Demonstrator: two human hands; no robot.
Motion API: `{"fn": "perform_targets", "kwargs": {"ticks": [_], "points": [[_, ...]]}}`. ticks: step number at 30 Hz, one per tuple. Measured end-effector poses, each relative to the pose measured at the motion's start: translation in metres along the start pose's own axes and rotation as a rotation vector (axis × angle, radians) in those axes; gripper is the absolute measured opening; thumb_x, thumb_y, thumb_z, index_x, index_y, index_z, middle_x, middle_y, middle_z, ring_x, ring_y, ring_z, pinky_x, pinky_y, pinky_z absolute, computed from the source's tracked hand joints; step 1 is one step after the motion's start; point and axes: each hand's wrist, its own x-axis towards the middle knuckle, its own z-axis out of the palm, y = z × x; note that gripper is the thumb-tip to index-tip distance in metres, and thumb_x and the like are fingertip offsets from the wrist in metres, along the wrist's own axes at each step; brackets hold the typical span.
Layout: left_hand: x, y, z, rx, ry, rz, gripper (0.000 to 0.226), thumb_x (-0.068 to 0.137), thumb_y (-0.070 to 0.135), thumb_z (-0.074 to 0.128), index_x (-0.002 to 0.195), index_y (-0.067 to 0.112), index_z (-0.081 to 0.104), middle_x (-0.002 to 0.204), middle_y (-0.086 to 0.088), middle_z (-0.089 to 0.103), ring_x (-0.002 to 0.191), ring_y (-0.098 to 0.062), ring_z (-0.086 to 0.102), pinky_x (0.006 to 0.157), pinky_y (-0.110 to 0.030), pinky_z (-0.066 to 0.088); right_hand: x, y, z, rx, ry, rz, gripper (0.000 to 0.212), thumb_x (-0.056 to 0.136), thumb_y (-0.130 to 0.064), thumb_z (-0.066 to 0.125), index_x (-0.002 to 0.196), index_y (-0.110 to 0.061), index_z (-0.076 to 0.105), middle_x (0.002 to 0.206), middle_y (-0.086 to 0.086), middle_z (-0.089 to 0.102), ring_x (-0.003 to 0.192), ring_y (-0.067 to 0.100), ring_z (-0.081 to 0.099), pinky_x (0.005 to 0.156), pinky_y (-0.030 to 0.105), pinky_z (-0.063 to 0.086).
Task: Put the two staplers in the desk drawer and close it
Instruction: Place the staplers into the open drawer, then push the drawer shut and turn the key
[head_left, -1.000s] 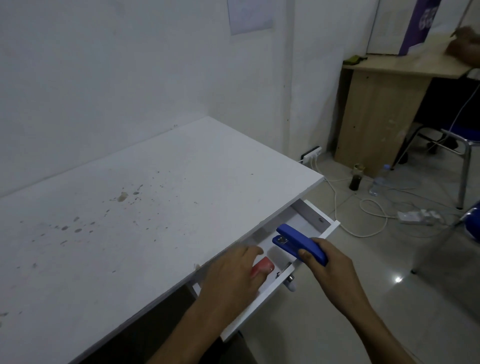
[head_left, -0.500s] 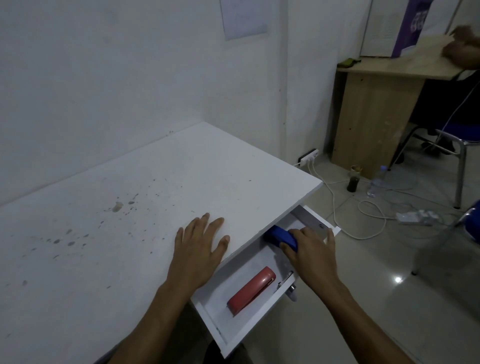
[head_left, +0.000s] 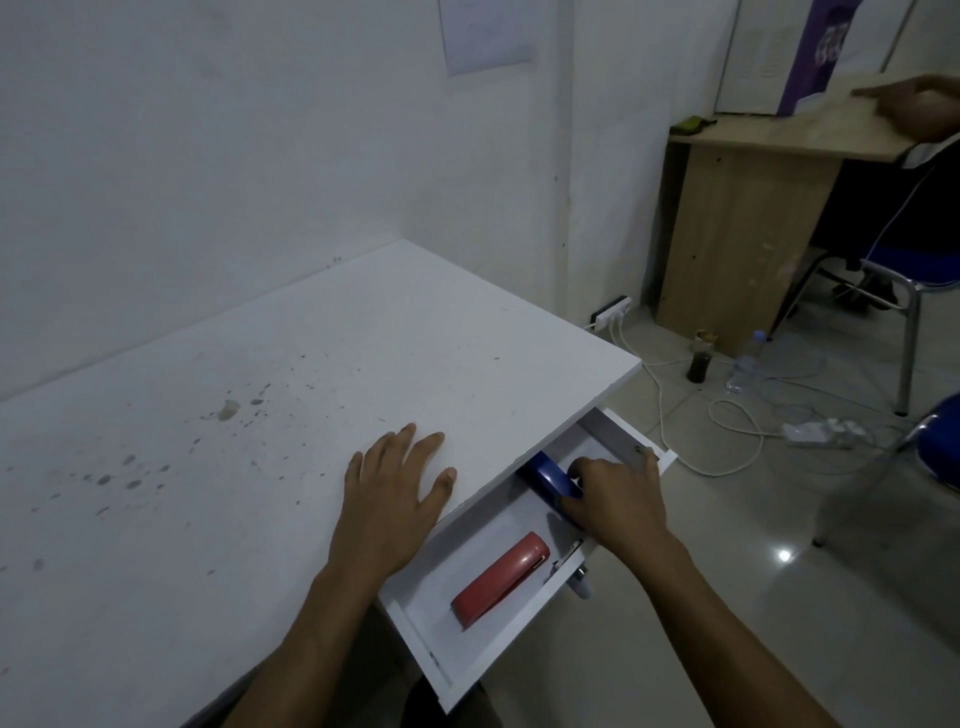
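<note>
The white desk drawer (head_left: 511, 642) stands pulled out under the desk's near right corner. A red stapler (head_left: 501, 579) lies flat in its near half, untouched. The blue stapler (head_left: 549, 480) sits in the far half, partly under the desk edge, and my right hand (head_left: 615, 493) rests over it with fingers wrapped on it. My left hand (head_left: 397, 486) lies flat on the white desk top (head_left: 260, 415), fingers spread, holding nothing.
A drawer knob (head_left: 582, 579) sticks out of the drawer front. Cables and a power strip (head_left: 810, 434) lie on the tiled floor to the right. A wooden desk (head_left: 748, 218), a chair and another person's hand are at the far right.
My left hand let go of the red stapler in the drawer and moved up onto the desk top. My right hand lowered the blue stapler into the drawer's far half.
</note>
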Motion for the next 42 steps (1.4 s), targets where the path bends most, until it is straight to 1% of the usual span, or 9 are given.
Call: {"fn": "perform_targets", "kwargs": {"ticks": [2,4,8,11,14,18,28,33,42], "points": [[0.000,0.000,0.001,0.006,0.003,0.003,0.064,0.081,0.065,0.021,0.137,0.036,0.031,0.152,-0.001,0.029,0.139,-0.024,0.025,0.114,-0.050,0.019,-0.012,0.003,-0.005,0.128,0.105,-0.016,0.032,0.086,-0.044,0.056,0.109,-0.024,0.062,0.107,-0.001,0.070,0.102,0.016,0.061,0.115,0.050,0.018],[0.000,0.000,0.001,0.005,0.005,0.004,0.064,0.081,0.065,0.022,0.137,0.036,0.031,0.152,-0.002,0.030,0.139,-0.025,0.026,0.114,-0.051,0.020,-0.029,0.009,-0.008,0.366,0.224,-0.039,0.032,0.086,-0.036,0.060,0.114,-0.020,0.060,0.116,0.001,0.065,0.109,0.016,0.056,0.103,0.039,0.037],[0.001,-0.001,0.002,0.002,0.000,0.011,0.065,0.080,0.066,0.020,0.137,0.035,0.032,0.152,-0.003,0.030,0.139,-0.026,0.026,0.114,-0.052,0.020,-0.070,0.025,0.004,0.597,0.282,-0.093,0.014,0.085,-0.021,0.062,0.099,-0.024,0.060,0.095,-0.005,0.063,0.085,0.010,0.058,0.076,0.024,0.047],[0.001,-0.002,0.002,-0.004,0.013,0.012,0.065,0.081,0.066,0.021,0.136,0.034,0.033,0.151,-0.004,0.031,0.138,-0.027,0.027,0.114,-0.053,0.020,-0.091,0.036,0.026,0.619,0.217,-0.073,0.019,0.084,-0.021,0.064,0.085,-0.038,0.054,0.083,-0.016,0.059,0.076,0.004,0.059,0.063,0.017,0.047],[0.001,0.000,0.002,-0.013,0.015,0.013,0.064,0.082,0.066,0.022,0.136,0.034,0.034,0.151,-0.004,0.031,0.138,-0.027,0.028,0.113,-0.053,0.020,-0.100,0.041,0.052,0.642,0.132,-0.017,0.017,0.084,-0.033,0.063,0.084,-0.046,0.051,0.083,-0.019,0.060,0.078,0.000,0.059,0.064,0.019,0.049],[0.000,0.001,0.001,-0.019,0.012,0.010,0.063,0.082,0.063,0.025,0.136,0.033,0.034,0.151,-0.004,0.031,0.138,-0.027,0.027,0.113,-0.052,0.019,-0.102,0.040,0.079,0.659,0.052,0.000,0.014,0.085,-0.045,0.056,0.097,-0.047,0.048,0.087,-0.021,0.059,0.082,-0.002,0.058,0.066,0.016,0.048],[-0.001,0.002,0.000,-0.018,0.021,0.021,0.059,0.085,0.061,0.027,0.136,0.032,0.035,0.150,-0.005,0.034,0.137,-0.028,0.030,0.112,-0.053,0.021,-0.097,0.034,0.088,0.818,0.107,0.003,0.009,0.088,-0.030,0.058,0.095,-0.024,0.062,0.087,-0.009,0.065,0.078,0.005,0.061,0.069,0.018,0.048],[0.002,-0.002,0.002,0.013,0.035,0.029,0.057,0.086,0.060,0.031,0.135,0.032,0.036,0.149,-0.004,0.036,0.136,-0.027,0.032,0.111,-0.050,0.021,-0.091,0.030,0.079,0.893,0.145,-0.020,0.008,0.088,-0.027,0.060,0.094,-0.025,0.063,0.088,-0.007,0.065,0.079,0.002,0.059,0.068,0.011,0.045],[0.002,0.002,0.000,-0.004,0.043,0.015,0.053,0.087,0.058,0.031,0.134,0.033,0.036,0.148,0.000,0.037,0.136,-0.022,0.032,0.112,-0.046,0.022,-0.060,0.007,0.073,0.992,0.169,-0.066,0.012,0.086,-0.025,0.062,0.096,-0.019,0.066,0.087,-0.007,0.063,0.079,0.001,0.057,0.068,0.008,0.040]]}}
